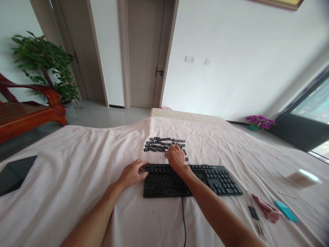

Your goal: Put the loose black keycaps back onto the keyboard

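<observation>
A black computer keyboard (167,188) lies on the pink cloth, its left part stripped of many keycaps while the number pad on the right keeps its keys. At its upper left corner my left hand (132,174) grips the edge between thumb and fingers. My right hand (176,157) reaches across the keyboard to a group of loose black keycaps (154,146) laid out in rough rows behind it. The fingers of that hand are curled down among the caps; their tips are partly hidden, so what they pinch is unclear. A long spacebar cap (164,139) lies in the back row.
The keyboard's cable (184,219) runs toward me. To the right lie a pink cloth piece (268,207), a turquoise block (286,210), a thin tool with a black part (253,212) and a white container (304,178). A dark flat panel (16,173) rests at the left.
</observation>
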Demonstrator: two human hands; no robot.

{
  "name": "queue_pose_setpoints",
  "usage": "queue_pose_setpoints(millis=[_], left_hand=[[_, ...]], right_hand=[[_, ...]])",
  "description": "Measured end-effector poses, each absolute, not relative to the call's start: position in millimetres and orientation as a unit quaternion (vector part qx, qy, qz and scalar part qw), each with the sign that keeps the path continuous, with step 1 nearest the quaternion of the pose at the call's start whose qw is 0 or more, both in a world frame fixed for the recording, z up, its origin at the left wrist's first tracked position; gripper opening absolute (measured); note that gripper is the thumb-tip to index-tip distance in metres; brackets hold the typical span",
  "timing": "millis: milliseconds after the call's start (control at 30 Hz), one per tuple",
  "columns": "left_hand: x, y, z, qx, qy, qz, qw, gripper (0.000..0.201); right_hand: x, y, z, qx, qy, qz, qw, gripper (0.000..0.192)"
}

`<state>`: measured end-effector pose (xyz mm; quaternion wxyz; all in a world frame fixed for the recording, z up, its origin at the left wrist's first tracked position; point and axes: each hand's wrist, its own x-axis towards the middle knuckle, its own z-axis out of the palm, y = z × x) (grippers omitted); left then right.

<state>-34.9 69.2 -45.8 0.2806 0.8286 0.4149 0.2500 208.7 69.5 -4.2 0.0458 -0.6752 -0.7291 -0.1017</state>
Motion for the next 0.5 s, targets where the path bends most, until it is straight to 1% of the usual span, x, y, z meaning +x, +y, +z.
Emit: queue_pose_setpoints(millis=[500], left_hand=[[-34, 69, -43, 0.833, 0.414, 0.242, 0.275, 0.041]], right_hand=[[199, 91, 1, -0.594, -0.792, -0.132, -0.04, 0.021]])
